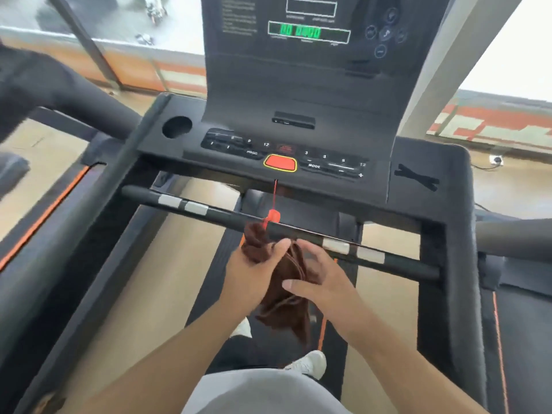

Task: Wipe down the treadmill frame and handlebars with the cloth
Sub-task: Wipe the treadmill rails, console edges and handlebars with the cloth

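Cloth (288, 289): brown, bunched, held between both hands just below the front crossbar; its upper end touches the bar beside the red safety clip (273, 217).
Left hand (252, 271): fingers curled round the cloth's upper part.
Right hand (321, 279): fingers wrapped over the cloth's right side, thumb lying across it.
Front crossbar (298, 231): black handlebar with silver sensor patches, spanning the treadmill frame (445, 234).
Console (283, 156): above the bar, red stop button (280, 163) at its middle.

Brown cloth (286, 294), black handlebar (227, 216) with silver patches, red stop button (280, 163).
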`<action>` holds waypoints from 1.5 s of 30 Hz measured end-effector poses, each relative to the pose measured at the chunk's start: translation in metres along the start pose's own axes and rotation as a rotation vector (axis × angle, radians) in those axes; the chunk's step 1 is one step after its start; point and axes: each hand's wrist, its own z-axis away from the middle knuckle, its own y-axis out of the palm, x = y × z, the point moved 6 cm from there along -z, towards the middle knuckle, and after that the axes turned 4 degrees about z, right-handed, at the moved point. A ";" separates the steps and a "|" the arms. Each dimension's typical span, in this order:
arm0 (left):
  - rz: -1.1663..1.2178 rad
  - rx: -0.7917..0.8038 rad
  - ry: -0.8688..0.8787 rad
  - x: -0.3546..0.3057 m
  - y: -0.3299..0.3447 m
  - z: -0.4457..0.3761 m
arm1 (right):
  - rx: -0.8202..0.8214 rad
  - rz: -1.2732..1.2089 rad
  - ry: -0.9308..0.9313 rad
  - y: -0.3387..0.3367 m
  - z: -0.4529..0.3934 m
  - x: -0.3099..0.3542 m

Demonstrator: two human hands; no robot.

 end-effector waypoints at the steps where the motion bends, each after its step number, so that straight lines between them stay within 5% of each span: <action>1: -0.024 0.013 0.019 0.004 -0.008 0.001 | 0.003 0.082 0.007 0.010 -0.005 -0.001; 9: -0.254 0.210 0.057 0.019 -0.075 -0.010 | -0.067 0.349 -0.114 0.070 -0.036 0.003; 14: -0.086 0.122 0.021 0.019 -0.119 -0.035 | -0.208 0.198 -0.055 0.096 -0.063 0.008; 21: 0.094 0.254 0.094 -0.009 -0.136 -0.096 | -0.544 0.137 -0.028 0.079 -0.102 0.059; 25: 0.082 0.197 0.192 -0.033 -0.142 -0.142 | -0.717 0.765 -0.113 0.060 -0.131 0.091; 31: -0.022 0.176 0.142 -0.004 -0.167 -0.171 | -0.038 1.569 0.044 0.114 -0.186 0.048; 36: -0.021 0.074 0.054 0.032 -0.186 -0.163 | 0.035 1.611 0.065 0.128 -0.209 0.036; 41: 0.024 -0.120 -0.036 0.050 -0.196 -0.147 | 0.359 1.414 0.135 0.139 -0.239 0.040; 45: 0.066 -0.266 -0.085 0.052 -0.206 -0.133 | 0.365 1.357 -0.071 0.192 -0.263 0.049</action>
